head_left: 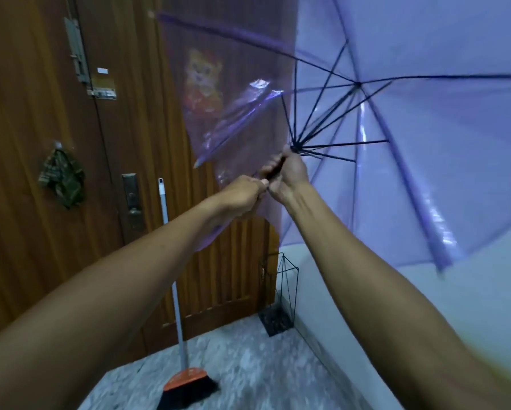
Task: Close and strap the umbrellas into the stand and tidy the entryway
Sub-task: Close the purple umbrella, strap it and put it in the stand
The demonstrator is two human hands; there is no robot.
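Note:
A see-through purple umbrella is spread open in front of me, its canopy filling the upper right and its dark ribs meeting at a hub. My right hand grips the dark shaft just below the runner where the ribs fan out. My left hand holds the shaft lower down, right against the right hand, its fingers curled round it. A black wire umbrella stand sits on the floor in the corner between door and wall, with nothing visible inside it.
A wooden door with a lock plate and a hanging camouflage cloth fills the left. A broom with an orange head leans against the door. Grey marbled floor lies below; a white wall is to the right.

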